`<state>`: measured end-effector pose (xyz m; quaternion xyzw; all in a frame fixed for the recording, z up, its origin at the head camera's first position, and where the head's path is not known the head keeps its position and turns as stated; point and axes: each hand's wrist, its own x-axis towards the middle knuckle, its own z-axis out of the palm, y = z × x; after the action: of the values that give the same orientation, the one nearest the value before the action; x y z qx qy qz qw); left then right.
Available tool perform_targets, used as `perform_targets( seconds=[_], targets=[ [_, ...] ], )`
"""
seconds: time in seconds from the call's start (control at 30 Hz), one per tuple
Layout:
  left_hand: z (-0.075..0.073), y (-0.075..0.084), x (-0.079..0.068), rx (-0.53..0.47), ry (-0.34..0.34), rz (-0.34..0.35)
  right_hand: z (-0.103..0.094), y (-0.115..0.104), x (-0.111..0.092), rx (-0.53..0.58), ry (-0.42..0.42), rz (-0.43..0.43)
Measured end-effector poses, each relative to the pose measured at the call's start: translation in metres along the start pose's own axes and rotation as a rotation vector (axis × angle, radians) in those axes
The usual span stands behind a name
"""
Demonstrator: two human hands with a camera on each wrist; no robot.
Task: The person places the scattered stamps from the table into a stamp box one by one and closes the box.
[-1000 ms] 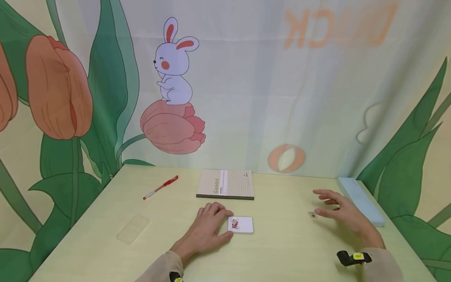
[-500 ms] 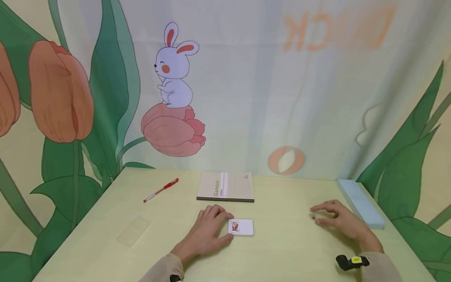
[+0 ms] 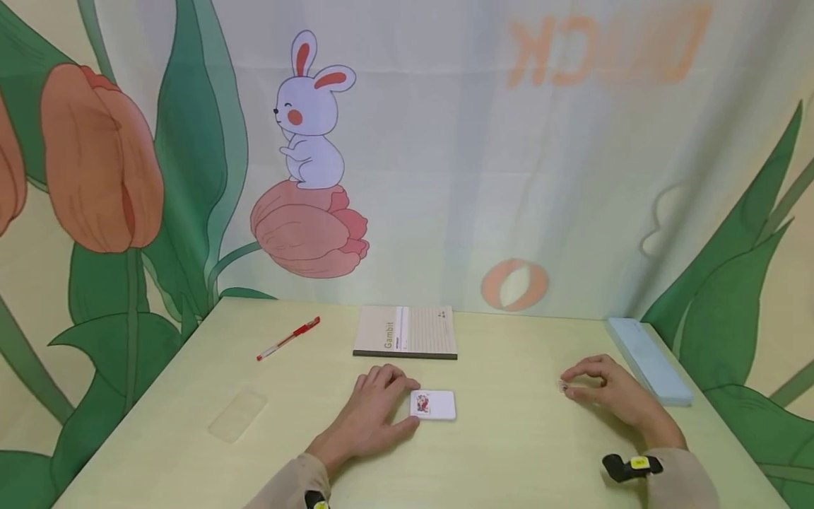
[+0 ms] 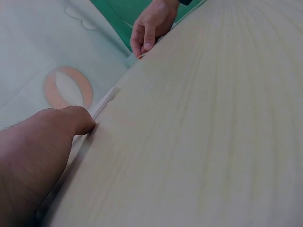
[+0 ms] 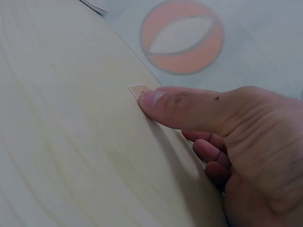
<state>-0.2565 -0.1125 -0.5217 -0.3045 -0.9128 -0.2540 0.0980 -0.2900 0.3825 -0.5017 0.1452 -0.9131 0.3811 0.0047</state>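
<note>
On the table lies a flat white rectangular block [image 3: 444,405] with a stamp-like red picture [image 3: 422,403] at its left end. My left hand [image 3: 375,406] holds the block by its left end, thumb at the near corner and index finger at the far one. In the left wrist view, the left thumb [image 4: 78,120] is right at the block's edge. Off to the right, my right hand [image 3: 607,392] pinches a small square stamp [image 5: 137,89] between thumb and index finger, close over the table. The thumb covers most of the stamp; a peach corner with a white border shows.
Behind the block is a beige notebook [image 3: 422,332]. A red pen [image 3: 289,338] lies at the back left, with a clear plastic case [image 3: 238,415] nearer. A long light-blue box [image 3: 651,360] stands beyond my right hand. A printed curtain [image 3: 432,177] hangs behind the table.
My right thumb and index finger have come down and closed on the stamp, which lay uncovered on the table before. The left hand and the block stay where they were.
</note>
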Motion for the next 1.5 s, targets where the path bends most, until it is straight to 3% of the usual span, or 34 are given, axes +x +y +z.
perform_targets(
  seconds=[0.5, 0.7, 0.97, 1.23, 1.5],
  targets=[
    [0.003, 0.002, 0.001, 0.005, -0.015, -0.001, 0.002, 0.002, -0.008, 0.124, 0.027, -0.037],
    [0.006, 0.0, -0.001, 0.01, -0.022, -0.011, 0.004, 0.003, -0.007, 0.182, 0.027, 0.032],
    [0.003, 0.0, 0.0, 0.01, -0.012, -0.006, 0.0, -0.005, -0.003, 0.151, 0.122, 0.153],
    [0.001, 0.0, 0.003, 0.023, 0.0, 0.0, -0.001, -0.013, 0.004, 0.18, 0.161, 0.147],
    [0.001, -0.001, 0.002, 0.023, 0.003, -0.002, 0.005, -0.016, 0.009, 0.304, 0.171, 0.117]
  ],
)
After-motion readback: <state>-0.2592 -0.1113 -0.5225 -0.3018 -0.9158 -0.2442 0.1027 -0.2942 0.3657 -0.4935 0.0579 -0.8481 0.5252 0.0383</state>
